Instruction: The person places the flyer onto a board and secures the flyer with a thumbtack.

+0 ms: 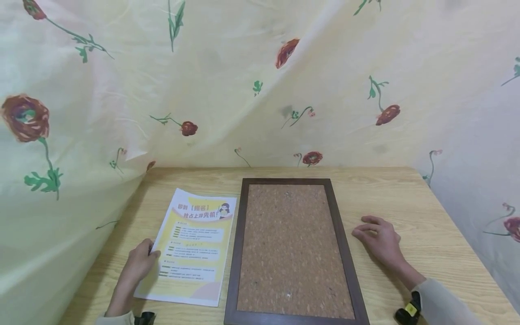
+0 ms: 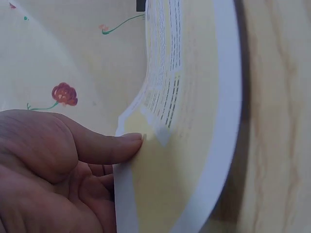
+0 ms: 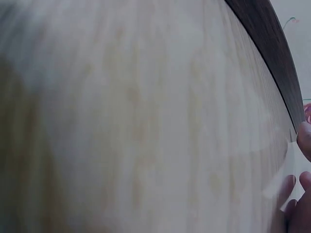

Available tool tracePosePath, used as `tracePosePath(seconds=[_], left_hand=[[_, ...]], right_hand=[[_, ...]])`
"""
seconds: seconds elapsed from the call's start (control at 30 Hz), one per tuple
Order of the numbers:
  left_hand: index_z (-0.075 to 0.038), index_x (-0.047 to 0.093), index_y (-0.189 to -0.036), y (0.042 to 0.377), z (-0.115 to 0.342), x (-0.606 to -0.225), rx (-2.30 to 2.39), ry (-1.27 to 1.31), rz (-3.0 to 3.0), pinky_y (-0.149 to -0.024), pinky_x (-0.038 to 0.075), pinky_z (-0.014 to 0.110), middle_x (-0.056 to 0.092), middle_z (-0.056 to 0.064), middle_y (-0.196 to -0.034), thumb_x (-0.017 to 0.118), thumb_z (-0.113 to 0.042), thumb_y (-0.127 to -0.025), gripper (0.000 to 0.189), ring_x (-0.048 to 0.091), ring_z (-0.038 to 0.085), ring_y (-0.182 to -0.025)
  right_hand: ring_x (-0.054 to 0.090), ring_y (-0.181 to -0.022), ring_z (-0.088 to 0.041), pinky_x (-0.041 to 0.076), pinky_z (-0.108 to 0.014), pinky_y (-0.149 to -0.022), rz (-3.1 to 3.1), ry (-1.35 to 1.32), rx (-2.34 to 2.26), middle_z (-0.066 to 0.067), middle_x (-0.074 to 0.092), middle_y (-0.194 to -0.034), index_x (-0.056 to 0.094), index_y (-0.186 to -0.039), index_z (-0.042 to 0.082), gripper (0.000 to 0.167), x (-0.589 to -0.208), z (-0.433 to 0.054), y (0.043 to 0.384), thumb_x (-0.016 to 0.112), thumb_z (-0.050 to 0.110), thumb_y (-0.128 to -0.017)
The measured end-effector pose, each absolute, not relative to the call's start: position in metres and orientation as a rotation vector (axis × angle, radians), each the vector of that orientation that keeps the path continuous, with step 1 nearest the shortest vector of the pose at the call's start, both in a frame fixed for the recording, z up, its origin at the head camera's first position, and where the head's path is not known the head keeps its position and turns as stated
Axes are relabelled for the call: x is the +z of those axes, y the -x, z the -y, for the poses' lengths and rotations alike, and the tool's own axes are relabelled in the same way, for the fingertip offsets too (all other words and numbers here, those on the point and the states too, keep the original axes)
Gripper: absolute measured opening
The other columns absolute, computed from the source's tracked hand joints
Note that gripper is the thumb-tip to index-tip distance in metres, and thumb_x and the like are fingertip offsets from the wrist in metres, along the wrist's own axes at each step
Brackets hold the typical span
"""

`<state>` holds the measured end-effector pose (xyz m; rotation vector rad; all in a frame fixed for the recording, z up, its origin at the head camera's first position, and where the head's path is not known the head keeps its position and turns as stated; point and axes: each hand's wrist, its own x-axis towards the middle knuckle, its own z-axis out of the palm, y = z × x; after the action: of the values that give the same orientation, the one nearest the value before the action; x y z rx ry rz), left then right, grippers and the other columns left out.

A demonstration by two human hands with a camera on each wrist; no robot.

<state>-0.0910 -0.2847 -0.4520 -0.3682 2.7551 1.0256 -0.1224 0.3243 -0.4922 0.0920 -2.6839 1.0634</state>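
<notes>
My left hand (image 1: 140, 264) pinches the left edge of a printed paper flyer (image 1: 199, 253), yellow and white with Chinese text. In the left wrist view the thumb (image 2: 116, 148) lies on the printed face, and the sheet curves up from the table. Right beside the flyer lies a corkboard (image 1: 292, 248) in a dark brown frame, with small shiny spots near its corners and lower edge. My right hand (image 1: 379, 241) rests by the board's right side, fingers loosely bent, nothing visible between them. Only its fingertips (image 3: 305, 138) show at the right edge of the right wrist view.
The light wood table (image 1: 422, 216) carries the flyer and board. A pale cloth with red flowers (image 1: 227, 81) hangs behind the table and along both sides. Black straps with devices (image 1: 408, 309) sit on both wrists.
</notes>
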Motion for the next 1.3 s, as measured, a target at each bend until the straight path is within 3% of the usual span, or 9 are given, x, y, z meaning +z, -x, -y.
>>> tracePosePath(seconds=[0.37, 0.63, 0.9, 1.0, 1.1, 1.2, 1.3], left_hand=[[0.008, 0.048, -0.096, 0.085, 0.287, -0.455, 1.096, 0.361, -2.783, -0.053, 0.039, 0.030, 0.056, 0.014, -0.078, 0.048, -0.001, -0.098, 0.009, 0.047, 0.022, -0.064], [0.007, 0.049, -0.095, 0.085, 0.288, -0.454, 1.117, 0.365, -2.800, -0.050, 0.035, 0.027, 0.050, 0.011, -0.073, 0.050, -0.001, -0.097, 0.008, 0.043, 0.019, -0.060], [0.005, 0.049, -0.094, 0.084, 0.290, -0.455, 1.158, 0.372, -2.794, -0.049, 0.034, 0.026, 0.047, 0.008, -0.068, 0.051, -0.001, -0.097, 0.008, 0.041, 0.018, -0.058], [0.006, 0.049, -0.096, 0.083, 0.291, -0.455, 1.174, 0.377, -2.781, -0.049, 0.036, 0.027, 0.052, 0.008, -0.069, 0.051, -0.001, -0.097, 0.008, 0.044, 0.018, -0.058], [0.010, 0.051, -0.103, 0.083, 0.292, -0.454, 1.217, 0.384, -2.746, -0.051, 0.043, 0.029, 0.062, 0.012, -0.075, 0.049, -0.001, -0.098, 0.013, 0.055, 0.019, -0.060], [0.014, 0.052, -0.111, 0.083, 0.292, -0.454, 1.252, 0.396, -2.717, -0.054, 0.050, 0.033, 0.068, 0.017, -0.082, 0.047, -0.001, -0.099, 0.020, 0.064, 0.021, -0.064], [0.016, 0.052, -0.115, 0.083, 0.292, -0.454, 1.262, 0.406, -2.709, -0.056, 0.051, 0.034, 0.068, 0.018, -0.083, 0.046, -0.001, -0.099, 0.024, 0.065, 0.022, -0.066]], right_hand=[[0.044, -0.122, -0.053, 0.018, -0.081, -0.089, 2.721, -0.068, 1.095, -0.028, 0.059, -0.123, 0.075, -0.089, 0.000, 0.020, -0.491, -0.327, 0.122, 0.075, 0.021, -0.089], [0.048, -0.120, -0.050, 0.034, -0.068, -0.097, 2.748, -0.074, 1.133, -0.029, 0.060, -0.122, 0.073, -0.092, -0.002, 0.025, -0.487, -0.331, 0.123, 0.069, 0.022, -0.095], [0.055, -0.118, -0.046, 0.040, -0.062, -0.097, 2.780, 0.020, 1.187, -0.026, 0.064, -0.121, 0.071, -0.101, -0.003, 0.035, -0.482, -0.334, 0.121, 0.062, 0.031, -0.099], [0.057, -0.116, -0.045, 0.042, -0.059, -0.097, 2.795, 0.067, 1.168, -0.024, 0.067, -0.118, 0.071, -0.102, -0.003, 0.037, -0.480, -0.335, 0.121, 0.062, 0.033, -0.099], [0.061, -0.111, -0.042, 0.050, -0.038, -0.091, 2.810, 0.098, 1.127, -0.021, 0.069, -0.112, 0.072, -0.102, -0.002, 0.038, -0.480, -0.336, 0.121, 0.064, 0.035, -0.098], [0.064, -0.104, -0.039, 0.047, -0.016, -0.075, 2.817, 0.104, 1.074, -0.019, 0.072, -0.105, 0.074, -0.100, 0.000, 0.036, -0.479, -0.337, 0.120, 0.065, 0.035, -0.096], [0.066, -0.093, -0.031, 0.042, -0.013, -0.067, 2.822, 0.106, 1.041, -0.017, 0.073, -0.100, 0.074, -0.096, 0.001, 0.033, -0.478, -0.339, 0.121, 0.067, 0.033, -0.095]])
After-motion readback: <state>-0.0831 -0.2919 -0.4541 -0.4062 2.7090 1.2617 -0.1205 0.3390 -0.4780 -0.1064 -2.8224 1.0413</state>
